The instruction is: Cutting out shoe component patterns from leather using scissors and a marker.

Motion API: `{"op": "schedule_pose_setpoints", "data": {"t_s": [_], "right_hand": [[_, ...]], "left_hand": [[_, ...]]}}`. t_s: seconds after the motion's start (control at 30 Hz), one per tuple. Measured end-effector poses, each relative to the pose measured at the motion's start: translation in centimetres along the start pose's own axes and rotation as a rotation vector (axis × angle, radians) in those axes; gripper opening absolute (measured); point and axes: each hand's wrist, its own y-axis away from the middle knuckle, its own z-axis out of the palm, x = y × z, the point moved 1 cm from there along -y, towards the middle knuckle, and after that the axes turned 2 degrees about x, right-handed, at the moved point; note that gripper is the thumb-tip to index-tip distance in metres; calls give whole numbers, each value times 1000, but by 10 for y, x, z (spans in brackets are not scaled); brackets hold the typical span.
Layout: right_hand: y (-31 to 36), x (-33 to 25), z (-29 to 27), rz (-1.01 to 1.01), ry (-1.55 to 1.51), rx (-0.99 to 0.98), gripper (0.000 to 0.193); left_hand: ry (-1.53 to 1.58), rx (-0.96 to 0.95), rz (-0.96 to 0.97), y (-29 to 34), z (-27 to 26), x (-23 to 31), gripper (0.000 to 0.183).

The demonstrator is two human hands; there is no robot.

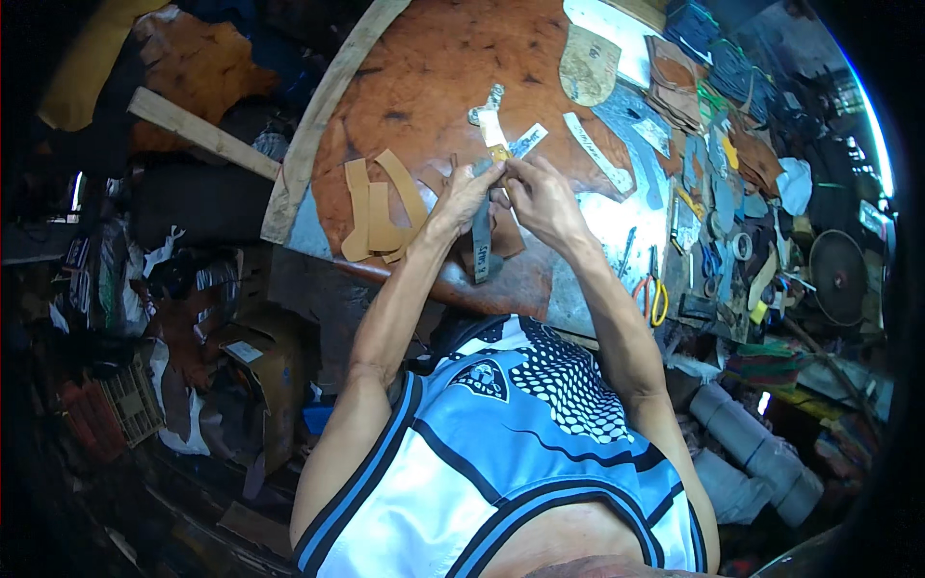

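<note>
Both hands meet over a large brown leather hide (434, 67) on the table. My left hand (464, 200) is closed round a long grey strip (482, 246) with writing on it, whose lower end hangs toward me. The fingers of my right hand (544, 200) are pinched together close to the left thumb; what they hold is hidden. A small yellow piece (498, 152) shows at the fingertips, its kind unclear. Just beyond lie a white strip (489, 125) and a short marked strip (528, 142). Left of the hands are several tan leather cut pieces (358, 207).
Right of my hands lie a curved white template (597, 154), an olive rounded template (590, 65), a pen (628, 249) and scissors (659, 301) with orange and yellow handles. Tools, tape and scraps crowd the right side. A wooden plank (207, 130) juts out at the left.
</note>
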Motion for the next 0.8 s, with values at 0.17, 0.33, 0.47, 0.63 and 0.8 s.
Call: {"op": "schedule_pose_setpoints", "data": {"t_s": [0.17, 0.33, 0.47, 0.63, 0.8], "right_hand": [[26, 6, -32, 182, -283, 59, 26], [59, 45, -33, 370, -337, 88, 24], [87, 51, -17, 419, -324, 52, 26], [96, 52, 17, 458, -485, 126, 38], [76, 42, 23, 626, -921, -40, 34]], "left_hand": [[-190, 168, 37, -15, -49, 78, 27], [-275, 115, 43, -98, -118, 165, 32], [-543, 465, 37, -143, -205, 133, 42], [-30, 16, -114, -111, -59, 76, 50], [98, -22, -91, -118, 2, 25, 57]]}}
